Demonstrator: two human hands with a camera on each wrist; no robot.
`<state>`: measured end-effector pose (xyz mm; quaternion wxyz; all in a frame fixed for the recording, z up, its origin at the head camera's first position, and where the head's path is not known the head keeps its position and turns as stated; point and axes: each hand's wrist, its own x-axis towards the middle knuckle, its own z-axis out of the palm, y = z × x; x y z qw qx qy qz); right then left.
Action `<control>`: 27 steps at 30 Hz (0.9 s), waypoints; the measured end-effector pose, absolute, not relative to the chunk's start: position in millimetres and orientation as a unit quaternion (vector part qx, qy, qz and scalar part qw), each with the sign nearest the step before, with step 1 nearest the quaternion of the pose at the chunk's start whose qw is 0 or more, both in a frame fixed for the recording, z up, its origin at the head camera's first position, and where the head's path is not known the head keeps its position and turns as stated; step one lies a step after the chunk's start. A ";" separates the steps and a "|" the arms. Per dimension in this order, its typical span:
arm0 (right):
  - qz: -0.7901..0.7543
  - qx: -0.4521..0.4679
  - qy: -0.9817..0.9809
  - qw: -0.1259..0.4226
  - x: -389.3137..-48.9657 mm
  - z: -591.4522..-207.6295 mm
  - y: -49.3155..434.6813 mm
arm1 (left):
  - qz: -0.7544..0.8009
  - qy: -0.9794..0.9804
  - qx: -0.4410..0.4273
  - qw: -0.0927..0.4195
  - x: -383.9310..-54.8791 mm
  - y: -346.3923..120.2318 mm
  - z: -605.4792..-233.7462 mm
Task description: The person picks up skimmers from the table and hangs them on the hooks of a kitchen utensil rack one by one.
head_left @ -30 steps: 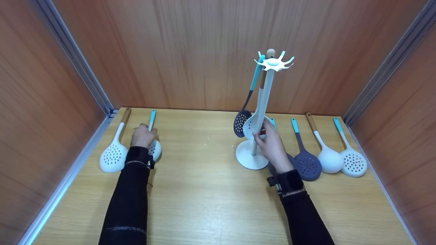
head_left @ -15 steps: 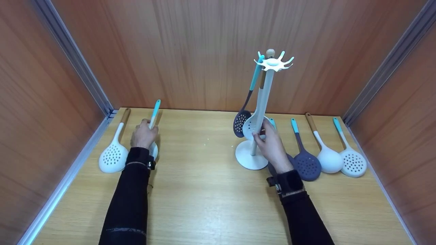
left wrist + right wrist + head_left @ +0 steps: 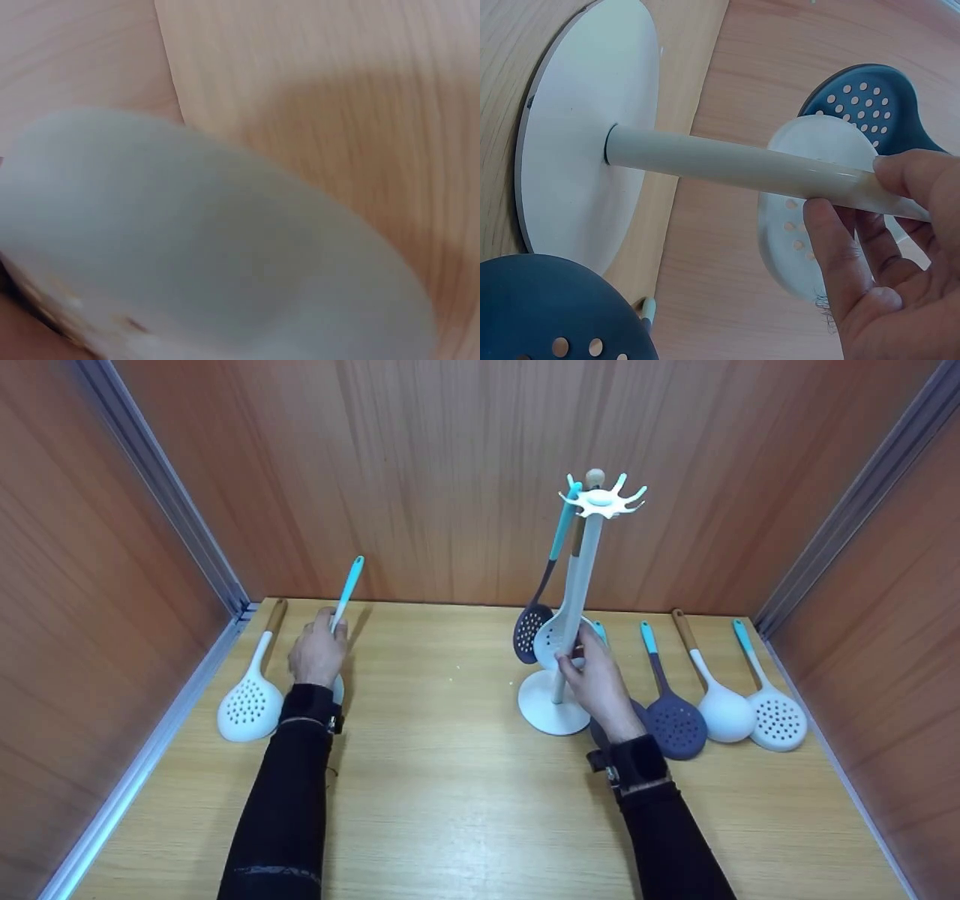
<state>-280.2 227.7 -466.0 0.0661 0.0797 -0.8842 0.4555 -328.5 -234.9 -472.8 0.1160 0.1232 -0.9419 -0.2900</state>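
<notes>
My left hand (image 3: 319,652) grips a white skimmer (image 3: 352,577) by its shaft, the turquoise handle end tilted up and away. Its head (image 3: 225,232) fills much of the left wrist view and is mostly hidden by the hand in the head view. With thumb and fingers, my right hand (image 3: 600,682) holds the post (image 3: 727,161) of a white utensil stand whose round base (image 3: 536,709) rests on the table. On the stand's hooks (image 3: 604,502) hang a dark skimmer (image 3: 531,631) with a turquoise handle and a white slotted spoon (image 3: 551,641) with a wooden handle.
A white slotted turner (image 3: 250,707) with a wooden handle lies at the left. To the right lie a dark skimmer (image 3: 677,726), a white ladle (image 3: 727,716) and a white skimmer (image 3: 780,720). Another dark utensil (image 3: 641,712) is partly behind my right hand. Wooden walls surround the table.
My left hand has moved slightly away from me, raising the white skimmer's handle from near the table to a steep tilt. My right hand and the stand stay in place.
</notes>
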 end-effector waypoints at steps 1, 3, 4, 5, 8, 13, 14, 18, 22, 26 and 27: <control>0.456 0.079 -0.884 0.065 -280.2 -465.9 227.6 | -0.289 -0.942 0.121 0.119 -328.7 -233.6 -471.8; 0.456 0.076 -0.884 0.063 -280.5 -465.9 227.4 | -0.285 -0.944 0.116 0.123 -329.0 -231.1 -469.5; 0.457 0.075 -0.884 0.062 -280.6 -465.9 227.3 | -0.282 -0.944 0.116 0.124 -329.5 -229.9 -468.5; 0.457 0.074 -0.884 0.061 -280.6 -465.9 227.1 | -0.280 -0.945 0.115 0.125 -329.7 -228.7 -467.5; 0.456 0.074 -0.885 0.061 -280.8 -466.3 227.1 | -0.275 -0.946 0.112 0.132 -330.3 -225.3 -465.1; 0.456 0.074 -0.885 0.060 -280.6 -466.1 227.8 | -0.268 -0.946 0.104 0.152 -329.9 -219.5 -460.9; 0.456 0.075 -0.885 0.060 -280.5 -466.0 228.0 | -0.267 -0.945 0.103 0.156 -329.6 -218.5 -459.9; 0.461 0.084 -0.881 0.065 -280.2 -466.3 228.7 | -0.271 -0.943 0.093 0.171 -329.2 -213.9 -455.7; 0.461 0.092 -0.880 0.070 -280.2 -467.0 229.3 | -0.281 -0.939 0.083 0.182 -329.4 -209.4 -451.6; 0.459 0.092 -0.881 0.070 -280.0 -466.9 229.3 | -0.287 -0.935 0.079 0.191 -330.5 -205.1 -447.6; 0.460 0.091 -0.881 0.069 -279.9 -466.7 229.2 | -0.286 -0.935 0.077 0.194 -331.0 -204.2 -446.8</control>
